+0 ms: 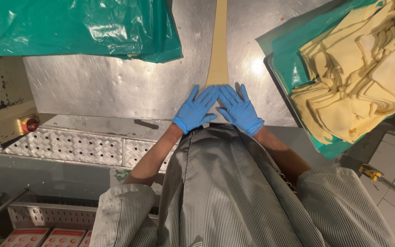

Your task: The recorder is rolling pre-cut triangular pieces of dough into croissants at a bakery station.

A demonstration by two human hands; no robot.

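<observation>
Pressing flat on the near end of a long dough strip (218, 50) lying along the steel tabletop (115, 87), left hand (195, 110) and right hand (239, 110) spread open, gripping nothing. Many cut dough pieces (362, 73) already piling in the green-lined tray (298, 59) at right; this strip remaining unrolled.

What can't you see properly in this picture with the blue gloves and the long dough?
Head view only:
- The long pale dough strip: its far end is cut off by the top edge, its near end covered by the blue-gloved left hand and right hand.
- Whatever lies under the crumpled green plastic sheet: hidden.
- The pile of folded yellow dough sheets on its green-lined tray: cut off by the right edge.
- The red-and-white boxes: print too small, bottom edge cuts them.
</observation>
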